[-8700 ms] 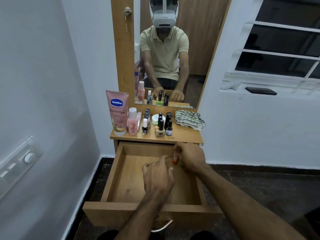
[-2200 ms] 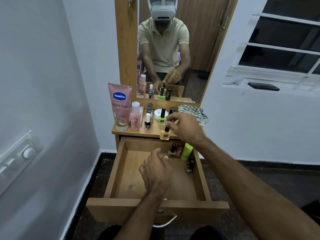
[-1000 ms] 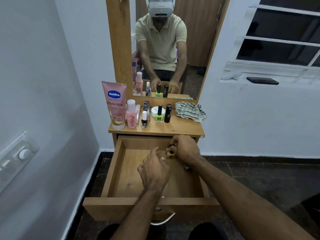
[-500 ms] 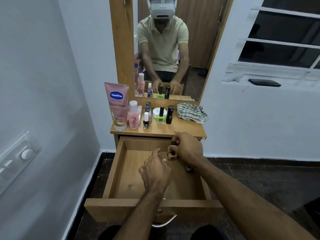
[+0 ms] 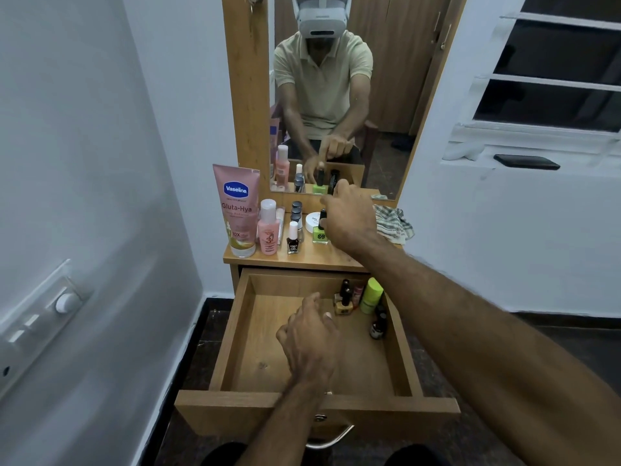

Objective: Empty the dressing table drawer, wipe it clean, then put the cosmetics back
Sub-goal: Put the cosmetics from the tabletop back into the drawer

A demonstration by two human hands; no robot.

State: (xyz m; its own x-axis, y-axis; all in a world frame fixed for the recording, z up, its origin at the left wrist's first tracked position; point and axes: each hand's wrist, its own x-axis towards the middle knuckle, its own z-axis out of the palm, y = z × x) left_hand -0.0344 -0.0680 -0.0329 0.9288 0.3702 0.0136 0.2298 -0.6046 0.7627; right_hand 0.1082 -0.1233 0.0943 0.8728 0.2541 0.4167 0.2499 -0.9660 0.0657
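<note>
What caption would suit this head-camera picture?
Right hand reaches among tabletop cosmetics beside the lime-green nail polish bottle; left hand hovers over the open wooden drawer.

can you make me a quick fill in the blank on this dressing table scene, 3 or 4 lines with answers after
1. The drawer is pulled ____.
2. The Vaseline tube stands at the ____ end of the tabletop.
3. The right hand reaches over the tabletop while the left hand hovers over the ____.
4. The yellow-green tube stands in the drawer's back ____ corner.

Answers: open; left; drawer; right

Bare forearms; mirrored pale-green polo shirt, white headset.
</note>
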